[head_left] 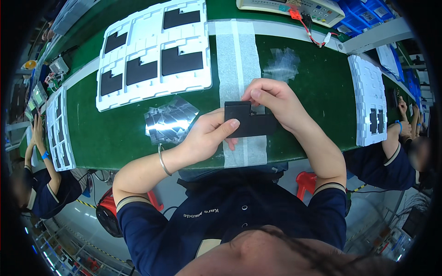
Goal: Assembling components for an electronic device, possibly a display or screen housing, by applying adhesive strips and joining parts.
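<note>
A flat black L-shaped block (244,124) is held up above the near edge of the green table, its notch toward the upper right. My left hand (209,131) is closed on its left end, thumb across the front face and fingers behind. My right hand (276,99) is at the notch, with thumb and index finger pinched together by the block's upper edge. Whatever lies between those two fingertips is too small to make out. Inside the notch a small detail shows, partly shaded by my right hand.
A white tray (144,49) with several similar black blocks lies at the far left. Clear film pieces form a pile (170,120) left of my hands and another pile (282,64) beyond. A pale strip (239,60) crosses the green table (317,92). Stacked white trays (363,92) stand right; co-workers sit at both sides.
</note>
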Motion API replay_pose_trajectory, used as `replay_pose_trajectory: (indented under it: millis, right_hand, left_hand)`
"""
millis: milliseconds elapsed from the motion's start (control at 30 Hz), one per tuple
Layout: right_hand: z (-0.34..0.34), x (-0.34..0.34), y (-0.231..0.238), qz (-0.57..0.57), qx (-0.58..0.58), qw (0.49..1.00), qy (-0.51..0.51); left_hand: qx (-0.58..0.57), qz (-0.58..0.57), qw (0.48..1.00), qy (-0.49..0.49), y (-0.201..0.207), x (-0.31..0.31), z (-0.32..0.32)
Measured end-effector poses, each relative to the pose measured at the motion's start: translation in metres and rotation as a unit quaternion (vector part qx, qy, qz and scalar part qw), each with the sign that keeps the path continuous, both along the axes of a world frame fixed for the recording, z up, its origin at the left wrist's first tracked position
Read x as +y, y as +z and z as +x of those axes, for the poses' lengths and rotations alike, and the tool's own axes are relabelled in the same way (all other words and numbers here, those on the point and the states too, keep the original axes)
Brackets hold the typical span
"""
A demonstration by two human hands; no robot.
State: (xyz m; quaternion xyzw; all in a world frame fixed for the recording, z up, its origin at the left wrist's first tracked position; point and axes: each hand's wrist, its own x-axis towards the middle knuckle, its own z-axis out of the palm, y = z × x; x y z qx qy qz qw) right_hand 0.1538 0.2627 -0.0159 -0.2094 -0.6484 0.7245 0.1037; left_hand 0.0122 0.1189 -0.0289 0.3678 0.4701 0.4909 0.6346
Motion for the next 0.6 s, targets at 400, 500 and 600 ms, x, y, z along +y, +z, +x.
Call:
replay_pose_trajectory:
  millis: [400, 500, 600]
  right_hand:
    - [0.0022, -0.0052, -0.0010, 0.032, 0.000, 0.999, -0.004]
    - [0.0000, -0.0043, 0.0000, 0.011, -0.024, 1.000, -0.007]
    - [-0.0005, -0.0036, -0.0012, 0.000, -0.032, 0.999, 0.027]
  left_hand:
    - [0.008, -0.002, 1.000, -0.026, -0.0063, 0.0010, -0.0037]
    - [-0.015, -0.019, 0.999, -0.034, -0.0059, 0.0003, -0.0039]
    - [-0.021, -0.036, 0.998, -0.042, -0.0053, -0.0004, -0.0040]
